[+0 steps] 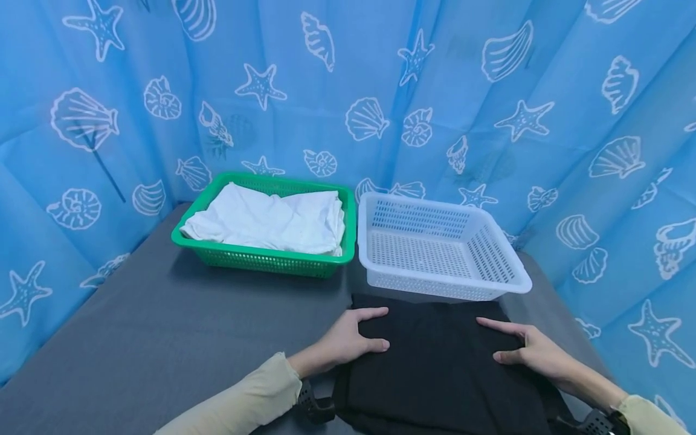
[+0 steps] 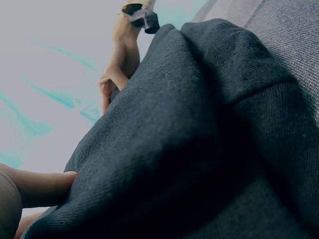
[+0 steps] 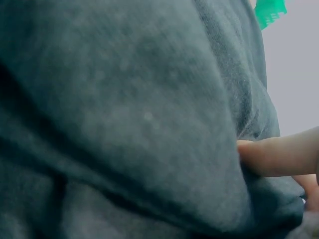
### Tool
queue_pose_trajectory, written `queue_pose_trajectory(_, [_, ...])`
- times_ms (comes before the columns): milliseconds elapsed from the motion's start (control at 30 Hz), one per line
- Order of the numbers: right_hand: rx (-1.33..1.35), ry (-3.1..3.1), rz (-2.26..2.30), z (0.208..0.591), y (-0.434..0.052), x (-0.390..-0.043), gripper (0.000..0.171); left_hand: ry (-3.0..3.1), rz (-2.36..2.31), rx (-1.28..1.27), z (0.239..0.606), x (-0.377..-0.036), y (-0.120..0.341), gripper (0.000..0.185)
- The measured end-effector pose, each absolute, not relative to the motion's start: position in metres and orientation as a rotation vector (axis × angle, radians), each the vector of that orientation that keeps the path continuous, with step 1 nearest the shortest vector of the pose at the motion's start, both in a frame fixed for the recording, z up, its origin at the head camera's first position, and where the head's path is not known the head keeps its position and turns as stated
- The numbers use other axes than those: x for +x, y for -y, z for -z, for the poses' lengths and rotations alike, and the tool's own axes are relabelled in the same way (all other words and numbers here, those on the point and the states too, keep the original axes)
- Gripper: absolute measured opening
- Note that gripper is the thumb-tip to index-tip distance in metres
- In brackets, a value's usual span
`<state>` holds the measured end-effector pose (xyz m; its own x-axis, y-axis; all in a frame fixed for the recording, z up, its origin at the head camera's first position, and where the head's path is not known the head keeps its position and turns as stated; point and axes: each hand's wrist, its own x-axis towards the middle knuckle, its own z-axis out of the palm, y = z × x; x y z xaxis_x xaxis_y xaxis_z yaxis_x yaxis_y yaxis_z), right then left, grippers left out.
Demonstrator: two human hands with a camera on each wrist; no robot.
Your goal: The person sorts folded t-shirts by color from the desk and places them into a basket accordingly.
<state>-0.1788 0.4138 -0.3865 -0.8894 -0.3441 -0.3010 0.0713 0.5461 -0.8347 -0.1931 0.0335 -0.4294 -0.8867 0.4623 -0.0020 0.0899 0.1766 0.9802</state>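
A folded black cloth lies across both hands at the lower right of the head view, in front of the white basket. My left hand grips its left side, thumb and forefinger on top, the other fingers hidden. On the opposite side my right hand holds the cloth the same way. Up close in the left wrist view, the thumb presses into the thick dark layers. The right wrist view shows the other thumb dug into the cloth's edge. Loose folds hang at the near side.
Behind the cloth stands a white perforated basket with nothing in it. To its left, a green basket contains a folded white cloth. Both stand on a grey-covered table, backed by a blue shell-patterned curtain.
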Motion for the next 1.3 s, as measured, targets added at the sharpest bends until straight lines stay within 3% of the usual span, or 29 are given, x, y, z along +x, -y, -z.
queue_pose_trajectory(467, [-0.183,-2.491,1.245,0.379,-0.408,-0.171,0.073,-2.224,-1.742,0.561,0.424,-0.191,-0.034,0.065])
queue_pose_trajectory(967, [-0.359,-2.691,1.203,0.342,-0.401,-0.151,0.064,-2.436,-1.571,0.758,0.376,-0.184,-0.024,0.07])
queue_pose_trajectory(1300, [-0.392,-2.724,1.199,0.329,-0.398,-0.15,0.063,-2.425,-1.542,0.818,0.362,-0.189,-0.014,0.07])
